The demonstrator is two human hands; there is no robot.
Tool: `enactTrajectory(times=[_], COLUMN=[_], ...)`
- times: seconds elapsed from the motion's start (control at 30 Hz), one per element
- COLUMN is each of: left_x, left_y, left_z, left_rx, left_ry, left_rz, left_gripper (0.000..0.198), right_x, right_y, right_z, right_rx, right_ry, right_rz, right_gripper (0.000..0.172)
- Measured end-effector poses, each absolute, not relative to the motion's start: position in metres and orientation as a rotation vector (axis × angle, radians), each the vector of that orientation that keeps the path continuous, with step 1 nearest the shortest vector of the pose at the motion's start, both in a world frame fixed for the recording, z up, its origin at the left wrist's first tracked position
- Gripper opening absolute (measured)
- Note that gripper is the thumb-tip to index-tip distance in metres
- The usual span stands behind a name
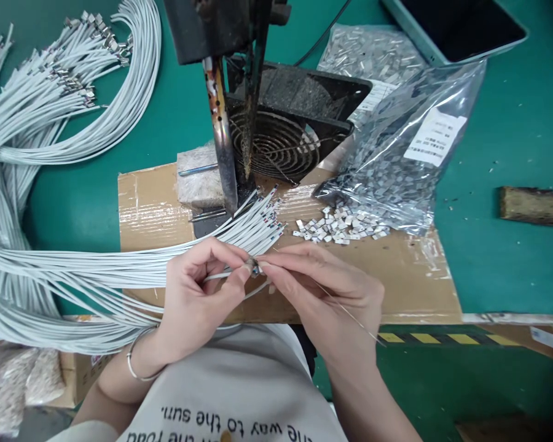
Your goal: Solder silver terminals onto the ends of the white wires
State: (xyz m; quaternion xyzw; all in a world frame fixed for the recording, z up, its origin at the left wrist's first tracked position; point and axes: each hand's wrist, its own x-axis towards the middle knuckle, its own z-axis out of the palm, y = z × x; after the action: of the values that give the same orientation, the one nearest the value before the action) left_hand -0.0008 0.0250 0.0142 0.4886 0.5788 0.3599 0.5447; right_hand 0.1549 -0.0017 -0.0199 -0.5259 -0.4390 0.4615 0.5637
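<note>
My left hand (205, 294) is closed in a pinch on the end of a white cable (217, 276), where a small metal connector (255, 267) shows between the fingertips. Thumb and forefinger of my right hand (322, 285) meet at the same connector, also closed. A thin silvery wire (345, 311) runs through the right hand and sticks out past its wrist side. The fingertips cover most of the connector. Just beyond the hands lies a bundle of white cables (253, 221) with stripped, coloured ends, beside a pile of small metal shells (341, 225).
A discoloured metal iron tip (222, 141) hangs over the cable ends, before a black fan (281, 141). Right of it lie a bag of metal parts (391, 166) and a phone-like device (461, 27). Cardboard (410, 276) covers the bench. More finished cables (138, 92) lie left.
</note>
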Motion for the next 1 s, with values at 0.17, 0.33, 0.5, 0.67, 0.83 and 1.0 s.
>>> enactTrajectory(times=[0.17,0.33,0.5,0.67,0.83,1.0], left_x=[0.0,-0.001,-0.003,-0.004,-0.004,-0.005], left_y=[0.026,0.026,0.027,0.027,0.028,0.027], left_z=[0.015,0.011,0.008,0.009,0.009,0.011], left_rx=[1.155,1.129,1.101,1.037,0.996,0.964], left_ry=[1.391,1.369,1.351,1.347,1.367,1.357], left_rz=[0.856,0.864,0.856,0.846,0.761,0.732], left_gripper=[0.016,0.016,0.016,0.016,0.018,0.017], right_x=[0.154,0.154,0.154,0.155,0.158,0.165], right_y=[-0.003,-0.003,-0.004,-0.004,0.001,0.005], right_z=[-0.02,-0.02,-0.022,-0.026,-0.028,-0.027], right_rx=[-1.251,-1.257,-1.266,-1.285,-1.279,-1.191], right_ry=[-1.061,-1.1,-1.109,-1.074,-1.17,-1.282], right_rz=[1.05,0.981,0.992,1.034,1.014,1.06], right_gripper=[0.034,0.035,0.032,0.027,0.029,0.03])
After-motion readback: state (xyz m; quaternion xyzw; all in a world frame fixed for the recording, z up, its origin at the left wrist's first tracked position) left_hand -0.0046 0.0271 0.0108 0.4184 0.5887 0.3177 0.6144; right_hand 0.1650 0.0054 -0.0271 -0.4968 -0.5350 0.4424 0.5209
